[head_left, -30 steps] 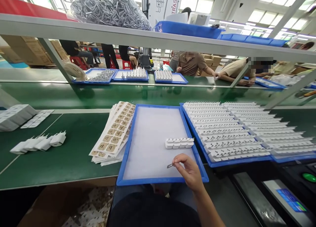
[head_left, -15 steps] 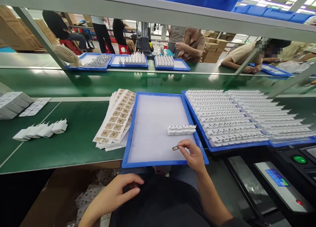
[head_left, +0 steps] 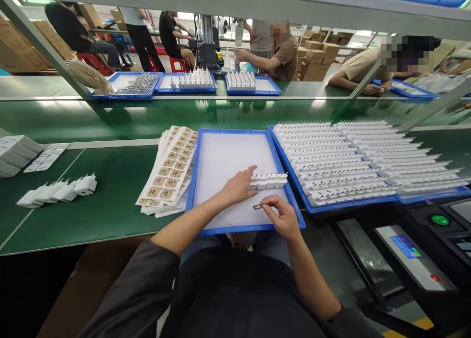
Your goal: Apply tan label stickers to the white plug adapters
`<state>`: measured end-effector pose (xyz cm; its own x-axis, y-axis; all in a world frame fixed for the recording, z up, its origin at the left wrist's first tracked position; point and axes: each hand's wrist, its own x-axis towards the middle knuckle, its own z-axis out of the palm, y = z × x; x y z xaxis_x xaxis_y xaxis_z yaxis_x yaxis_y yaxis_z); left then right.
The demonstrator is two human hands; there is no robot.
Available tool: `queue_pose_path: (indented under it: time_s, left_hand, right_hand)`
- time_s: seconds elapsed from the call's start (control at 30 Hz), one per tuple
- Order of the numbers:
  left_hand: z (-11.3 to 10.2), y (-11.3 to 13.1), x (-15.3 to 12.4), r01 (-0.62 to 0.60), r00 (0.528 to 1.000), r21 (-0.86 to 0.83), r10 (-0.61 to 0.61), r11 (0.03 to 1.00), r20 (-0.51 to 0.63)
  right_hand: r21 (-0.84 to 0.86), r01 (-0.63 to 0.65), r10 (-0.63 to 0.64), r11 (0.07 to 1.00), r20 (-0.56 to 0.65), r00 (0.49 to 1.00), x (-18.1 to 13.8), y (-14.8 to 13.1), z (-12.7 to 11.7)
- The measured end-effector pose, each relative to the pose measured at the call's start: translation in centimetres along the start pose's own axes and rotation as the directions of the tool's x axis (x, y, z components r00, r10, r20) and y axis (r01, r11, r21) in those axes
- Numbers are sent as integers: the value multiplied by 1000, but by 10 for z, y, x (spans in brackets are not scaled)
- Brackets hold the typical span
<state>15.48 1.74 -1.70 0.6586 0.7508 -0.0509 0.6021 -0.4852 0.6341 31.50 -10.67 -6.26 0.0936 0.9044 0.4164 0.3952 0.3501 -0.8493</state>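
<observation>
A short row of white charger plugs point(head_left: 270, 181) stands in the blue-rimmed tray point(head_left: 194, 181) before me. My left hand point(head_left: 238, 187) is at the left end of this row, thumb and forefinger apart on either side. Part of the row's end is hidden behind it, so contact cannot be made out. Just in front of the row, my right hand point(head_left: 283, 218) pinches a small flat brown piece with cut-outs point(head_left: 257, 206) between thumb and forefinger. Sheets of brown stickers point(head_left: 171, 171) lie along the tray's left side.
Trays with many rows of white plugs point(head_left: 338, 166) stand on the right, above a device with a screen point(head_left: 406, 246). Several loose plugs point(head_left: 59, 191) lie at left. Across the bench are more trays point(head_left: 187, 89), a fan point(head_left: 90, 77) and co-workers. A shelf beam point(head_left: 235, 2) crosses overhead.
My left hand has moved from near my lap up and right over the tray to the plug row. The right hand still holds the brown piece. The view has shifted slightly.
</observation>
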Motion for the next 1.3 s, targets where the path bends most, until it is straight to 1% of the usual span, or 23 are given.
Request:
queue_pose_path:
  time_s: [0.1,0.13,0.17,0.2,0.23,0.27,0.3,0.37,0.43,0.47,0.5,0.57,0.63,0.67,0.73,0.77,0.9,0.97,1.03,1.1,1.13,1.2,1.3]
  left_hand:
    - [-11,-8,-2,29,999,-59,-27,998,33]
    - [-15,-10,-7,41,999,-120,-38,992,27]
    - [-20,-12,-15,50,999,-216,-47,975,21]
    - [-23,-14,-26,58,998,-344,-56,937,18]
    - [-26,-16,-38,66,998,-485,-64,872,19]
    - [-27,-17,-51,71,997,-617,-71,784,24]
    - [-27,-18,-63,75,997,-727,-75,683,32]
    - [-23,-20,-84,99,994,-883,-95,459,62]
    - [-16,-22,-97,126,988,-958,-120,258,98]
    - [-13,-22,-100,139,985,-973,-131,185,116]
    - [-9,-22,-101,151,981,-979,-140,133,133]
    - [-2,-24,-101,159,977,-983,-156,88,144]
    - [4,-26,-101,129,979,-986,-171,107,109]
    - [6,-27,-101,95,982,-985,-177,143,69]
    - [10,-30,-104,19,985,-969,-168,246,-23]
    - [12,-31,-105,-3,987,-955,-154,298,-51]
    - [16,-33,-112,0,989,-881,-128,473,-68]
    - [17,-31,-112,-44,976,-809,-148,587,-161]
    - [19,-28,-111,-96,945,-711,-160,697,-284]
    - [21,-26,-110,-123,917,-620,-150,775,-370]
    - [21,-25,-109,-133,911,-586,-134,800,-391]
    - [22,-25,-110,-159,917,-538,-78,828,-391]
    - [22,-29,-113,-229,936,-521,39,822,-350]
  right_hand:
    - [21,6,-6,1000,-21,1000,0,2,-1]
    - [30,13,-11,999,-41,999,0,2,-1]
    - [38,18,-16,999,-63,998,0,3,-2]
    - [48,21,-17,999,-82,996,0,4,-3]
    - [64,22,-16,998,-92,996,0,3,-4]
    - [91,21,-14,996,-85,996,1,3,-4]
    - [128,20,-12,992,-61,998,1,1,-4]
    - [213,17,-18,977,2,1000,3,-7,-2]
    - [285,18,-40,958,72,997,5,-18,4]
    - [317,21,-57,948,104,993,7,-24,9]
    - [350,24,-75,936,132,988,9,-31,15]
    - [416,19,-93,909,158,983,13,-42,27]
    - [464,-2,-65,886,128,990,16,-48,38]
    - [480,-19,-37,877,107,994,18,-49,42]
    - [509,-52,14,859,78,997,19,-49,47]
    - [525,-68,33,848,76,997,20,-47,48]
    - [561,-117,91,820,75,993,17,-42,48]
    - [572,-144,110,808,95,989,15,-42,48]
    - [581,-166,114,797,124,986,14,-44,50]
    - [573,-175,123,801,129,984,13,-45,54]
    - [563,-176,131,808,119,984,13,-45,56]
    - [545,-182,159,818,89,983,14,-44,59]
    - [545,-208,205,812,67,976,15,-42,59]
